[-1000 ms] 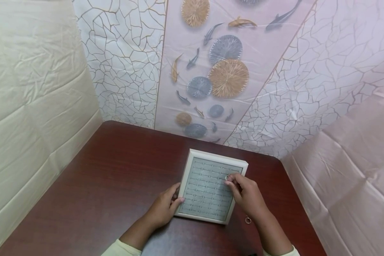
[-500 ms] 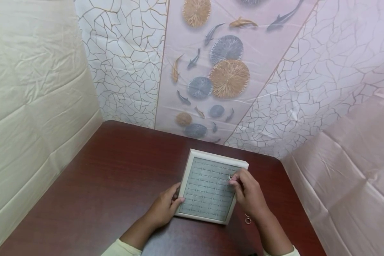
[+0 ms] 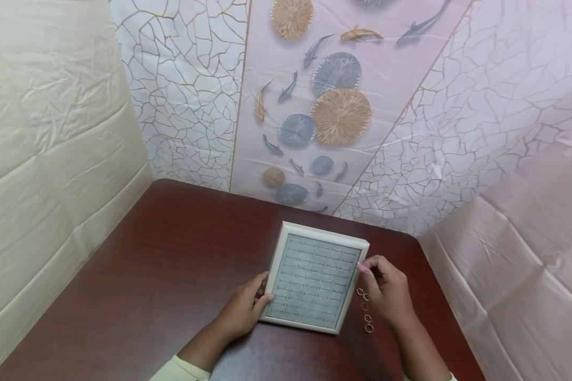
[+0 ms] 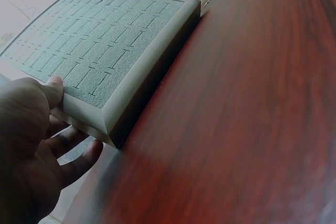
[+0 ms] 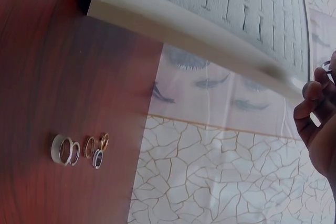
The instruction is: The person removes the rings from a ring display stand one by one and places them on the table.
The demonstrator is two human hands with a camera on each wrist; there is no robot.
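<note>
A ring display tray (image 3: pixel 324 234) with a pale frame and a grey slotted insert is tilted up over the table. My left hand (image 3: pixel 245 307) grips its left edge, thumb on the frame's face and fingers beneath, as the left wrist view shows. Just past the tray's right edge, my right hand (image 3: pixel 388 288) pinches a small ring (image 5: pixel 326 67) between thumb and fingertips. In the right wrist view that ring is partly cut off by the picture's edge. The insert's slots show no rings standing in them.
Several loose rings lie on the dark red-brown table (image 3: pixel 195 254), right of the tray. Among them are a wide silver band (image 5: pixel 57 148) and a gold ring (image 5: pixel 104 141). Patterned cloth (image 3: pixel 186 106) hangs behind the table, with plain fabric at both sides.
My right hand has drawn back to the right from the insert to beyond the tray's edge, carrying the ring. More loose rings now show on the table. Left hand and tray stay put.
</note>
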